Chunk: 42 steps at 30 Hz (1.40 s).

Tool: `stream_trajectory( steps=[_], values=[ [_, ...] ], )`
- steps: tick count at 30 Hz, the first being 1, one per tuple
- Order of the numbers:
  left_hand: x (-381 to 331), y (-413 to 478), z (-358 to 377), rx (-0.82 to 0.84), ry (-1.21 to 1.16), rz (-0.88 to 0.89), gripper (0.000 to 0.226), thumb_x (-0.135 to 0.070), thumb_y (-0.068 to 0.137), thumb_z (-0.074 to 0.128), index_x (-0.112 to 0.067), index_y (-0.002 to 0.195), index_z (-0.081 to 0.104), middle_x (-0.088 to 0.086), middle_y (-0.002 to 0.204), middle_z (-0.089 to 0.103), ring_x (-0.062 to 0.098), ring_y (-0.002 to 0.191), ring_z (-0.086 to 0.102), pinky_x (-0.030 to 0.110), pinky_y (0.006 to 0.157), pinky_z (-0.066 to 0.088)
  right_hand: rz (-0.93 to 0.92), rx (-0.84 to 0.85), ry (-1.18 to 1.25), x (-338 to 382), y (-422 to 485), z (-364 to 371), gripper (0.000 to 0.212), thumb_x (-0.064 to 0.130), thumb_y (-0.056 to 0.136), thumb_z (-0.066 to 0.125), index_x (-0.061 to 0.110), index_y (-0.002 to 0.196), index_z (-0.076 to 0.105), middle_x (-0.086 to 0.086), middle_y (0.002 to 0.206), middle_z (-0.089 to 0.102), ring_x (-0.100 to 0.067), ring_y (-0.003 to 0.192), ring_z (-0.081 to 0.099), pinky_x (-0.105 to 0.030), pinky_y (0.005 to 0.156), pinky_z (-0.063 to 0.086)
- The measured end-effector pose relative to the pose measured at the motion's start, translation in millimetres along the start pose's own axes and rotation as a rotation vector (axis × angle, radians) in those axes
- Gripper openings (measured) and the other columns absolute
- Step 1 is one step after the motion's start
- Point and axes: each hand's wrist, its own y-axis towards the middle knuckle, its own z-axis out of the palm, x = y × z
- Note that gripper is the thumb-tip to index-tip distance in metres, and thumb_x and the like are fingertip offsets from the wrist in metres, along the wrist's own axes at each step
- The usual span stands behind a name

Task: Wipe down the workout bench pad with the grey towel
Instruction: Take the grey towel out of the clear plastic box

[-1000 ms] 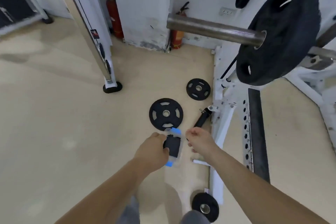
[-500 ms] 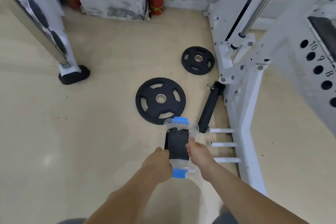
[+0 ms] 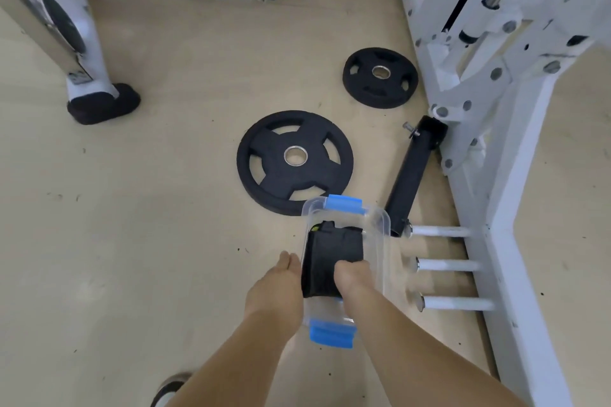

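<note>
The towel [image 3: 332,251] lies folded inside the box [image 3: 381,241], filling its middle and looking near black through the clear walls. Judge it soft, light and limp: it should give under your fingers, unfold as it comes up, and perhaps drag on the rim. Take it by a thick fold rather than a single layer, so the whole bundle lifts together.

Your right hand [image 3: 352,277] is down in the box with its fingers curled over the towel's near right corner, gripping the cloth there. That is a fair hold, though a corner alone may let the rest trail.

Your left hand [image 3: 277,287] holds the box by its left wall, thumb along the top edge. The fingers run out of sight beneath it. The box looks thin and slick, so keep that grip firm while the towel pulls free.

Blue clips [image 3: 344,203] sit at the box's far and near ends, and no lid shows on top.

Just beyond the box a plate [image 3: 294,158] lies flat on the floor. To the box's right stands the white rack [image 3: 496,241], its pegs pointing toward the box. The bench pad is not in view.
</note>
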Motion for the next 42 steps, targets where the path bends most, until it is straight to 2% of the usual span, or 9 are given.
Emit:
stream_trajectory(
  steps=[5,12,17,21,25,30,34,37,42],
  values=[
    [21.0,-8.0,9.4,0.055,-0.074,0.005,0.073,-0.015,0.105,0.041,-0.036,0.162,-0.001,-0.014,0.169,0.015,0.017,0.149,0.033,0.033,0.113,0.041,-0.008,-0.015,-0.162,-1.1,2.3,9.8,0.055,0.036,0.098,0.052,0.008,0.145,0.044,-0.014,0.143,0.045,-0.033,0.125,0.051,-0.044,0.106,0.048],
    [22.0,1.4,2.2,0.146,-0.115,-0.032,0.091,-0.004,0.097,0.049,-0.035,0.161,-0.008,-0.009,0.164,0.028,0.020,0.137,0.048,0.032,0.107,0.047,-0.006,0.132,0.168,6.8,-5.3,13.3,0.036,0.008,0.086,0.065,0.012,0.121,0.058,-0.011,0.100,0.064,-0.027,0.086,0.061,-0.038,0.073,0.054],
    [-1.7,-6.4,-13.9,0.078,-0.211,-0.049,0.077,-0.009,0.100,0.050,-0.036,0.161,0.013,-0.007,0.167,0.024,0.020,0.144,0.041,0.029,0.109,0.044,0.014,0.175,0.333,32.7,-49.7,-14.3,0.039,0.000,0.086,0.054,0.018,0.120,0.054,-0.009,0.101,0.061,-0.027,0.089,0.060,-0.041,0.082,0.054],
    [-40.5,-53.5,-64.1,-0.072,-0.316,0.110,0.055,-0.015,0.101,0.048,-0.024,0.154,0.038,-0.007,0.157,0.038,0.015,0.138,0.046,0.022,0.105,0.038,-0.056,0.195,0.540,57.2,-118.3,-87.2,0.066,-0.007,0.077,0.052,0.027,0.134,0.055,-0.014,0.117,0.069,-0.040,0.101,0.069,-0.055,0.087,0.061],
    [-94.2,-133.6,-135.8,-0.167,-0.594,0.130,0.048,-0.031,0.100,0.056,-0.023,0.147,0.048,-0.011,0.144,0.050,0.013,0.133,0.051,0.035,0.111,0.044,-0.112,0.280,0.718,79.7,-232.4,-184.5,0.057,-0.008,0.081,0.055,0.021,0.129,0.064,-0.017,0.113,0.077,-0.043,0.100,0.075,-0.058,0.082,0.063],
    [-193.3,-274.4,-245.1,-0.312,-0.686,0.257,0.033,-0.038,0.094,0.065,-0.026,0.124,0.062,-0.013,0.126,0.053,-0.001,0.113,0.053,0.013,0.087,0.042,-0.173,0.425,0.855,98.2,-392.5,-317.8,0.036,0.009,0.094,0.056,0.010,0.128,0.070,-0.017,0.122,0.076,-0.038,0.114,0.072,-0.051,0.098,0.058],
    [-271.1,-406.2,-318.8,-0.191,-0.880,0.252,0.020,-0.038,0.088,0.074,-0.028,0.103,0.066,-0.016,0.110,0.064,0.004,0.105,0.063,0.025,0.087,0.054,-0.195,0.429,0.907,96.0,-524.5,-424.6,0.040,0.030,0.098,0.063,0.011,0.133,0.068,-0.017,0.127,0.074,-0.036,0.121,0.069,-0.055,0.112,0.048],
    [-315.4,-499.1,-353.6,-0.074,-0.957,0.243,0.022,-0.033,0.088,0.076,-0.014,0.092,0.066,-0.019,0.091,0.068,0.009,0.094,0.069,0.019,0.074,0.055,-0.270,0.403,0.816,77.9,-611.3,-492.0,0.039,0.033,0.099,0.065,0.011,0.132,0.068,-0.017,0.125,0.075,-0.035,0.120,0.070,-0.054,0.110,0.050],
    [-361.7,-603.4,-373.2,0.253,-1.019,0.301,0.050,-0.033,0.071,0.089,-0.015,0.110,0.065,-0.004,0.105,0.078,0.005,0.096,0.073,0.020,0.073,0.056,-0.243,0.270,0.842,23.4,-716.3,-573.9,0.043,0.050,0.093,0.065,0.023,0.126,0.073,-0.008,0.123,0.077,-0.031,0.117,0.072,-0.053,0.108,0.051]
  ],
)
